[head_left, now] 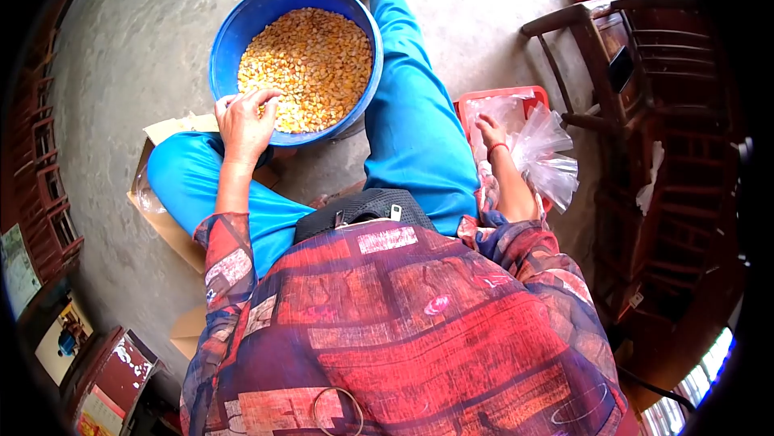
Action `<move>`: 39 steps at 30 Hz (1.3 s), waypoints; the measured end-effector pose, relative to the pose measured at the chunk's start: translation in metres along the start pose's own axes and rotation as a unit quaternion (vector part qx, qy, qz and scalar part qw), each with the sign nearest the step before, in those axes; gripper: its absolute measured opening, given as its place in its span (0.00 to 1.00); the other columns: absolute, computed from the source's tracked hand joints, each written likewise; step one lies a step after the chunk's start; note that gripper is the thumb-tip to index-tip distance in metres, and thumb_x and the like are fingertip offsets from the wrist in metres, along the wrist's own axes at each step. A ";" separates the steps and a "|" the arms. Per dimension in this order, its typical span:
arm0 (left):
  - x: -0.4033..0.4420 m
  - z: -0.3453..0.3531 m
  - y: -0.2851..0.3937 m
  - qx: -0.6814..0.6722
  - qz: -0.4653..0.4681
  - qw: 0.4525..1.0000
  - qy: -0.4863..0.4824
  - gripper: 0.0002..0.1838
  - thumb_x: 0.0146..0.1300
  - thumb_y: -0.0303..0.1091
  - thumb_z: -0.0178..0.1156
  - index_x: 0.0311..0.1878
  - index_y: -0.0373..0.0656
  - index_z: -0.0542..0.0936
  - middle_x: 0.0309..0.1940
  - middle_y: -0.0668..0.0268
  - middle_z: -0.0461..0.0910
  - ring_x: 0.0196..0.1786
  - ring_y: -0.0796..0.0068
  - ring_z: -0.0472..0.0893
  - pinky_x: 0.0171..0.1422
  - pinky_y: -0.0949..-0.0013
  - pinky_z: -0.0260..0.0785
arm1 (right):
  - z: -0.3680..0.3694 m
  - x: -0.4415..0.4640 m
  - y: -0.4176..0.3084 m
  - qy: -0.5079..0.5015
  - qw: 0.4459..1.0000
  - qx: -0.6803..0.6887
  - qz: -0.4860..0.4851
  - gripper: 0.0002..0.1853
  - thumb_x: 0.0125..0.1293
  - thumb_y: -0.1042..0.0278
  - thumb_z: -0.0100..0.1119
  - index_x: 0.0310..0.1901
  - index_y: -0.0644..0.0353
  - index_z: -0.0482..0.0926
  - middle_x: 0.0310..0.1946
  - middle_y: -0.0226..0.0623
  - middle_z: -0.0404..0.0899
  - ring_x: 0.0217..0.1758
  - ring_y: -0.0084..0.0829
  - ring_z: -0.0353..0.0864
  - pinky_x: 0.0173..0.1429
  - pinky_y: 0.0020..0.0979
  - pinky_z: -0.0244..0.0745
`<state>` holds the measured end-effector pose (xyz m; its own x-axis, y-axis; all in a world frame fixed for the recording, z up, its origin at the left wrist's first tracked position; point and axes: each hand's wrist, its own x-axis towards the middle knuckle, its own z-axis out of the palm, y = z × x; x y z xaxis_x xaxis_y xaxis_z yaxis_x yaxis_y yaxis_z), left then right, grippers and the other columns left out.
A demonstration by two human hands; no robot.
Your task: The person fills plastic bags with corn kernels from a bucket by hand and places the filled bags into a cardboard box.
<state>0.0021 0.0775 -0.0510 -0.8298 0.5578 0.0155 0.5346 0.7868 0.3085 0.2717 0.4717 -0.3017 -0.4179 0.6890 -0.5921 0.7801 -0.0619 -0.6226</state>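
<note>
A blue tub [224,53] holds a heap of yellow corn kernels [310,65]. My left hand [246,120] is at the tub's near-left rim, its fingers bent together over the edge of the corn; what they hold, if anything, is too small to make out. To the right, my right hand [490,131], with a red band on the wrist, reaches over a red basket [542,95]. Its fingers are partly hidden, and their grip is unclear. Clear plastic bags [552,154] lie in the basket and spill over its right side, beside my right hand.
Flattened cardboard [173,234] lies by my bent left leg. My other leg stretches along the tub's right side. Wooden chairs [588,57] stand at the right, with a dark phone-like object on one. More dark wooden furniture [50,162] lines the left.
</note>
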 end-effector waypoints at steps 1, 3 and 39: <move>0.000 0.001 -0.001 -0.001 0.004 1.000 0.005 0.06 0.55 0.37 0.56 0.33 0.51 0.81 0.33 0.71 0.81 0.40 0.75 0.77 0.51 0.68 0.55 | 0.007 0.013 0.009 0.018 0.998 -0.053 0.019 0.25 0.46 0.61 0.60 0.48 0.60 0.75 0.51 0.52 0.71 0.57 0.41 0.69 0.60 0.32 0.62; 0.000 0.001 -0.001 -0.002 0.009 1.000 0.012 0.06 0.55 0.37 0.56 0.33 0.51 0.81 0.33 0.71 0.81 0.40 0.75 0.77 0.51 0.68 0.55 | 0.006 0.016 0.010 0.037 0.993 -0.105 0.036 0.28 0.45 0.58 0.61 0.49 0.65 0.74 0.51 0.53 0.70 0.57 0.42 0.68 0.60 0.33 0.61; 0.011 -0.012 -0.003 -0.743 -0.111 0.657 0.062 0.11 0.55 0.26 0.58 0.43 0.41 0.76 0.38 0.69 0.78 0.41 0.79 0.76 0.45 0.74 0.71 | 0.090 -0.232 -0.335 -0.483 0.764 0.275 -0.327 0.39 0.48 0.78 0.56 0.64 0.60 0.52 0.50 0.38 0.69 0.51 0.26 0.70 0.56 0.27 0.63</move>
<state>-0.0105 0.0779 -0.0409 -0.9166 0.3751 -0.1384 -0.2725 -0.3328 0.9028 0.0657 0.2679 -0.0020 -0.9907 -0.1358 0.0013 0.0549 -0.4094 -0.9107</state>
